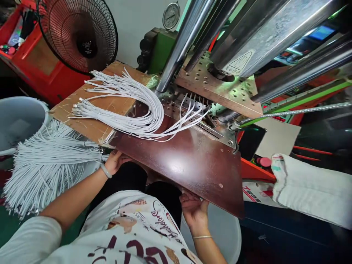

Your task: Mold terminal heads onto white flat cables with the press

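Observation:
My left hand (pixel 117 162) is at the left front edge of the brown board (pixel 176 161), close to a large bundle of white cables (pixel 55 154); its fingertips are partly hidden and I cannot make out anything held. My right hand (pixel 194 211) is palm up at the board's front edge, thumb apart, fingers partly under the board, nothing visible in it. On the board and a cardboard sheet (pixel 96 132) lies a looped bundle of white cables (pixel 148 110). Several cable ends run into the fixture (pixel 196 106) beneath the press plate (pixel 220 88).
The press has thick metal columns (pixel 187 40) and a hand-warning label. A black fan (pixel 79 33) stands at the back left. White tubs stand at left (pixel 22 121) and below the board (pixel 222 231). A white cloth (pixel 310 187) and red button (pixel 265 162) are at right.

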`<state>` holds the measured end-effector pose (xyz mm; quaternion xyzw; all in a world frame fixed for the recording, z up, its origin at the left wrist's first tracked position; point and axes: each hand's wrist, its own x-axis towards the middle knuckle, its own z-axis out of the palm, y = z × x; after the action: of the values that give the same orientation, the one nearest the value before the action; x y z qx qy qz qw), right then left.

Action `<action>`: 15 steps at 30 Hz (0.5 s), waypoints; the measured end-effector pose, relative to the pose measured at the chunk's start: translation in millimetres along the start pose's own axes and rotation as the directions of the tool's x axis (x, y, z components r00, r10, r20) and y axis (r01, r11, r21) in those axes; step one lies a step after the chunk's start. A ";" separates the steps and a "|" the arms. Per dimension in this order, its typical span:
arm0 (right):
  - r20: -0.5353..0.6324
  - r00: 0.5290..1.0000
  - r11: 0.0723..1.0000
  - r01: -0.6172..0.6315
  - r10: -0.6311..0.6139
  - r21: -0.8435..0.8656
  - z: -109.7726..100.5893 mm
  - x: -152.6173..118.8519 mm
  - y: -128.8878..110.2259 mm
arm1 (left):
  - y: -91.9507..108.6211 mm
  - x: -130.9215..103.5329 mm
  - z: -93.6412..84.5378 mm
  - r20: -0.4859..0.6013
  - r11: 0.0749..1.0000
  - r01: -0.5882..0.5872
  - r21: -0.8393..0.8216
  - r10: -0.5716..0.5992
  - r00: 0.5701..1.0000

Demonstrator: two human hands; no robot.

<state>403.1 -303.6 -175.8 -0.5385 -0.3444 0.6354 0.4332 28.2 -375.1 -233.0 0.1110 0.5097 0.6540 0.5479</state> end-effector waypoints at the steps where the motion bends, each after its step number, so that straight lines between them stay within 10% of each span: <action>1: 0.051 0.996 0.984 0.081 -0.074 -0.156 2.2 -9.9 -7.1 | 4.5 1.1 -12.7 0.001 0.994 0.019 0.109 -0.019 1.000; 3: 0.332 0.897 0.796 0.421 -0.293 -0.435 7.9 -28.6 -31.9 | 21.1 4.4 -46.8 -0.026 0.932 0.056 0.358 -0.050 0.998; 6: 0.790 0.381 0.198 0.925 -0.481 -0.325 23.2 -34.1 -87.7 | 53.4 11.6 -104.3 -0.093 0.771 0.094 0.630 -0.046 0.995; 8: 0.847 0.201 -0.078 0.959 -0.493 -0.272 37.6 -17.0 -121.3 | 66.1 16.0 -132.6 -0.107 0.662 0.103 0.743 -0.034 0.994; 15: 0.805 0.377 -0.203 0.837 -0.457 -0.508 69.7 43.6 -135.1 | 28.2 12.5 -147.1 -0.061 0.582 0.038 0.812 0.019 0.998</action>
<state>356.9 -209.0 -57.8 -0.2820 -0.9276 0.0523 0.2396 -97.1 -441.4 -283.0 0.3259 0.7698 0.3487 0.4238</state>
